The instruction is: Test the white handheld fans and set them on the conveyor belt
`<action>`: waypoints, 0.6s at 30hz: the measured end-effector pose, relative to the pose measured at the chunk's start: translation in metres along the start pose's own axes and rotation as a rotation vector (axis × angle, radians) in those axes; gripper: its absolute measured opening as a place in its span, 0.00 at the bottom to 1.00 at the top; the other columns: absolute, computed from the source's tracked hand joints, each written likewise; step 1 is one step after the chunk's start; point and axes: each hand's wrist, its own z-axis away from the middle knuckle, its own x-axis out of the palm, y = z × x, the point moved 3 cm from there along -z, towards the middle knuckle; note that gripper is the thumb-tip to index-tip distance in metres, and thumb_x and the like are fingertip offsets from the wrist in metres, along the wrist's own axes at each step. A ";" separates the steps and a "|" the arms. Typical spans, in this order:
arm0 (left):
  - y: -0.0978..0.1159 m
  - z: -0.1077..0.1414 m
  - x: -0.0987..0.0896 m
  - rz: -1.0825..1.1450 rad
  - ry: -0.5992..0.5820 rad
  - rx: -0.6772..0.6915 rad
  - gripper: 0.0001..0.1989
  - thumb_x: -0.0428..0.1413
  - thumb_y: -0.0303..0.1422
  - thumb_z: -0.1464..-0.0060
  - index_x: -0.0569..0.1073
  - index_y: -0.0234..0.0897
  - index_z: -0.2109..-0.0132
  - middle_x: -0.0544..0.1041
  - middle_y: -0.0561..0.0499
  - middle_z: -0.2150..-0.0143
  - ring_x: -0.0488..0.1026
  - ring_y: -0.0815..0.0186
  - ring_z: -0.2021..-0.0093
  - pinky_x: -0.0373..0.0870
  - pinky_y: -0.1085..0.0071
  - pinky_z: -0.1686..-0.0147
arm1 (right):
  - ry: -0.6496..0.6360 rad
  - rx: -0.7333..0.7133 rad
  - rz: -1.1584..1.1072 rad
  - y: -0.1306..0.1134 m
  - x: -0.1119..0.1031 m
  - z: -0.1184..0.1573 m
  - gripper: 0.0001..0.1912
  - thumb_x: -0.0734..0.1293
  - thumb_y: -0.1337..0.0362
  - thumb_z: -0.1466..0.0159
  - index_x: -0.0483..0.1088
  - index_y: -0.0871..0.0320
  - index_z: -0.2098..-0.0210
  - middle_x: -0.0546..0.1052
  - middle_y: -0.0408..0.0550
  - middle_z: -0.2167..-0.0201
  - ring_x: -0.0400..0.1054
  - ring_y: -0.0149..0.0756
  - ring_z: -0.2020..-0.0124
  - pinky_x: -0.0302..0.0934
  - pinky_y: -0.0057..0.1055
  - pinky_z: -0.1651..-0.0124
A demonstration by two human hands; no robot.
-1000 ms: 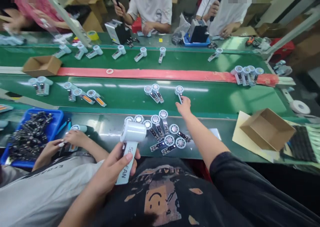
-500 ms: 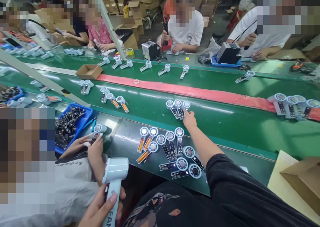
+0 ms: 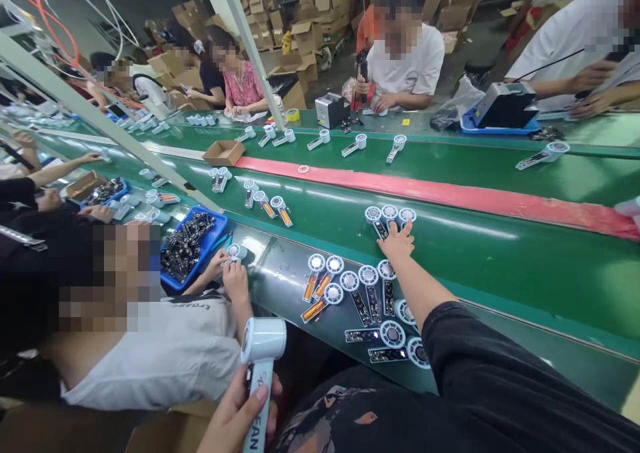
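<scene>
Wrapped in my left hand [image 3: 239,410] is a light-blue handheld fan [image 3: 265,341], held head up, with dark lettering along its handle. My right hand [image 3: 399,243] reaches out over the green belt, fingers spread across three handheld fans [image 3: 390,213] lying side by side there. It covers part of their handles, and whether the fingertips press on them I cannot tell. Nearer to me on the bench lie several opened fans [image 3: 369,276] with bare circuit boards in their handles. To their left, a few fans [image 3: 317,263] show orange cells in the handles.
A co-worker [image 3: 165,346] sits close on my left, hands on another fan [image 3: 236,252]. Beside them stands a blue tray [image 3: 220,226] of small dark parts. A red strip [image 3: 425,186] runs along the belt, with a cardboard box [image 3: 223,153] at its end. More people work opposite.
The view has swung left, so the scene sits further right. My right hand, earlier with fingers together at the rightmost fan's handle, now has its fingers spread over the three fans.
</scene>
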 end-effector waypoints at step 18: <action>-0.005 -0.010 -0.001 0.025 -0.105 -0.044 0.27 0.69 0.52 0.55 0.72 0.38 0.57 0.77 0.52 0.64 0.67 0.73 0.78 0.64 0.74 0.78 | -0.685 0.374 -0.750 -0.008 0.051 0.232 0.28 0.74 0.59 0.40 0.66 0.53 0.42 0.76 0.59 0.49 0.74 0.55 0.49 0.68 0.62 0.48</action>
